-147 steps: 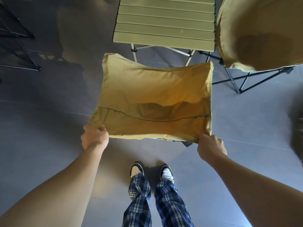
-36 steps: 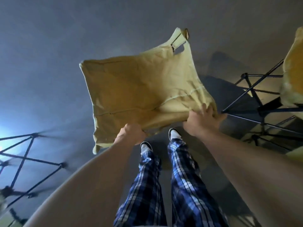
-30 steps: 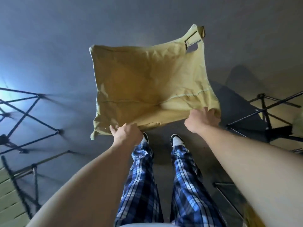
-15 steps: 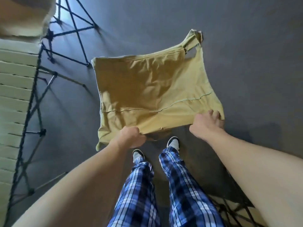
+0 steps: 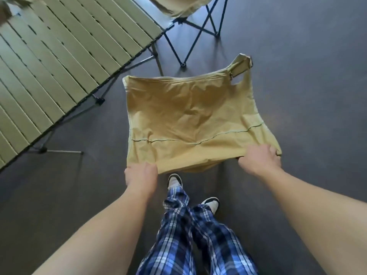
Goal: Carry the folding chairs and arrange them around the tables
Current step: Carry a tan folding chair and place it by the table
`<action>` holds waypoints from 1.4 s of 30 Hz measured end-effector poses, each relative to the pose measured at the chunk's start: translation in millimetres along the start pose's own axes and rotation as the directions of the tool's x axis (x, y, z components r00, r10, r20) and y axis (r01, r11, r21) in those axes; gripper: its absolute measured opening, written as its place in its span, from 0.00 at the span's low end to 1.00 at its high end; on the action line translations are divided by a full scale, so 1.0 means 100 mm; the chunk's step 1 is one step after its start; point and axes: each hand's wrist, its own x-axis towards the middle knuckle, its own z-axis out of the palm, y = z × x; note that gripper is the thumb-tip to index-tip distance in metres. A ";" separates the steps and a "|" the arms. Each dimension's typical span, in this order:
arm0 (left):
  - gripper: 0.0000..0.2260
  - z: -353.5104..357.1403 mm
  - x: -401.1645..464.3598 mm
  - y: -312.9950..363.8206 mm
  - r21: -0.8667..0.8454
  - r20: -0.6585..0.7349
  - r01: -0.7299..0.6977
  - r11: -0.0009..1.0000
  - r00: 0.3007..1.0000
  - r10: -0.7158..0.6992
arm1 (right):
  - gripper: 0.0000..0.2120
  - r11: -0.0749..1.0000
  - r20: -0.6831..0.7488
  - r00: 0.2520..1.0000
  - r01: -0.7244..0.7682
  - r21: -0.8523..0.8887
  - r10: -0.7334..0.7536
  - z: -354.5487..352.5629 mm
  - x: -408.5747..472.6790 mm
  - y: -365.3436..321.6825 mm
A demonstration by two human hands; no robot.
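I see the slatted green surface (image 5: pixel 59 62) filling the upper left, above dark floor (image 5: pixel 307 76). Just right of its corner hangs the tan folding chair (image 5: pixel 194 120), held over the floor. Beyond it stands a second chair (image 5: pixel 190 14). My left hand (image 5: pixel 142 176) and right hand (image 5: pixel 258 162) each grip its near fabric edge.

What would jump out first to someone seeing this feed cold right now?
The tan fabric chair at centre frame, gripped along its near edge by the left hand and the right hand above the dark floor. Next, the green slatted table filling the upper left, with a second chair on crossed black legs beside it at the top edge.
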 end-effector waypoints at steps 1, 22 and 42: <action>0.16 0.00 0.01 -0.03 -0.020 0.006 -0.003 1.000 1.000 0.003 | 0.17 1.000 -0.006 1.000 0.008 -0.016 -0.008 -0.06 0.04 -0.05; 0.18 -0.44 -0.04 1.65 -0.538 0.203 0.270 0.798 0.961 -0.188 | 0.10 0.800 -0.012 0.921 0.331 -0.500 -0.389 -1.46 1.47 0.49; 0.24 -0.57 -0.01 2.24 -0.664 0.228 0.413 0.623 0.906 -0.358 | 0.14 0.552 0.080 0.812 0.462 -0.694 -0.579 -1.62 1.89 1.10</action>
